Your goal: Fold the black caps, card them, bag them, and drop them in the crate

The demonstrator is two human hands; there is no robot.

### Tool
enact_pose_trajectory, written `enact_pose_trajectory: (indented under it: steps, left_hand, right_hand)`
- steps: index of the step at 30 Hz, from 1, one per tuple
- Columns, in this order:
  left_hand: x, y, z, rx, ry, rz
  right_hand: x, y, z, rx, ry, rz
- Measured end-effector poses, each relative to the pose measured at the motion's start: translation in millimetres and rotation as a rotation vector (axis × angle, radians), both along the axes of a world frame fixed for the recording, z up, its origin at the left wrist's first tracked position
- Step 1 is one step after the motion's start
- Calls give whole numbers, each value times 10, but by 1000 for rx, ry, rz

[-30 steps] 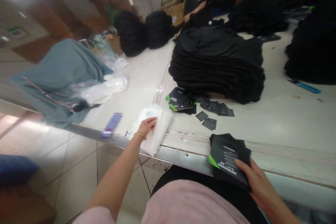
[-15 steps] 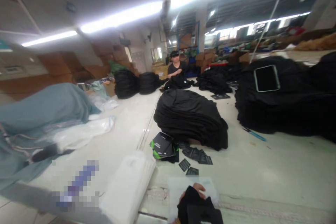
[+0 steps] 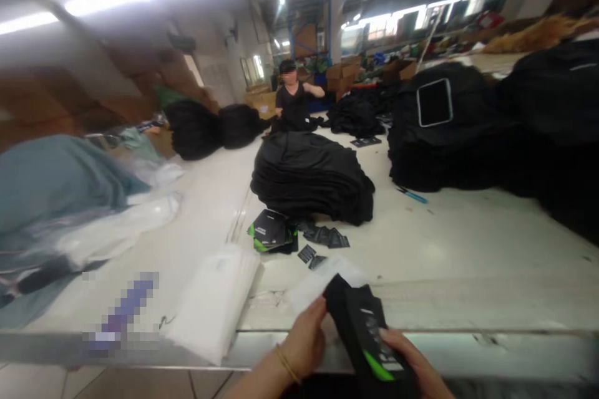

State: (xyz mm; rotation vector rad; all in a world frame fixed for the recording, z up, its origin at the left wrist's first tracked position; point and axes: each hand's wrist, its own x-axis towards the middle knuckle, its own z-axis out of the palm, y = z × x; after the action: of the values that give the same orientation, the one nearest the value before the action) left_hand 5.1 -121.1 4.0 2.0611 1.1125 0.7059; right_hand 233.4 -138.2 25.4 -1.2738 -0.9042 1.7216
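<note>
In front of me, over the table's near edge, is a folded black garment [image 3: 339,307] with a black and green card [image 3: 373,336] on it. My left hand [image 3: 306,338] grips the garment's left edge; a yellow bracelet circles that wrist. From the right, my right hand [image 3: 409,358] presses its thumb on the card and holds card and garment together; its other fingers are hidden. Just beyond lies a clear plastic bag [image 3: 322,280], partly hidden by the garment. Further back are a stack of black and green cards [image 3: 271,229] and several small dark cards [image 3: 327,237].
A big pile of folded black garments [image 3: 311,177] stands mid-table. White plastic bags [image 3: 218,299] lie left. A tablet [image 3: 434,102] rests on black garments at right, near a blue cutter [image 3: 412,196]. Another person [image 3: 294,96] sits at the far end.
The garment has shifted right, and the card on it now shows its printed front. Both my hands now show clearly on it. The camera view has turned, and the far person has raised an arm.
</note>
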Motion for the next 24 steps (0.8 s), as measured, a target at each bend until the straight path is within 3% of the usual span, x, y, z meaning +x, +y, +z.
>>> enact_pose_trajectory:
  steps: [3,6,9,11,16,21,23,24]
  left_hand:
    - [8,174,321,-36,78,-37]
    - [100,213,418,13,256,-218]
    - [217,146,446,104,417,-377]
    - [261,98,448,135,463,-423]
    - [242,-16,365,129,405,-442]
    - [227,-95,387,52,258,-581]
    - [231,-95,431,63,217,-630]
    - [242,-95,443,81,213,-634]
  right_hand:
    - [-66,22,79,-115,78,132]
    - [-82,99,154,-103,-16,152]
    - [-92,157,216,21,-161,218]
    - [-99,181,224,50,-120,240]
    - [-108,208,174,-9,11,97]
    - [-59,255,200,87,-95,409]
    - [-53,279,162,42,-66,414]
    - [-71,280,124,21,-51,346]
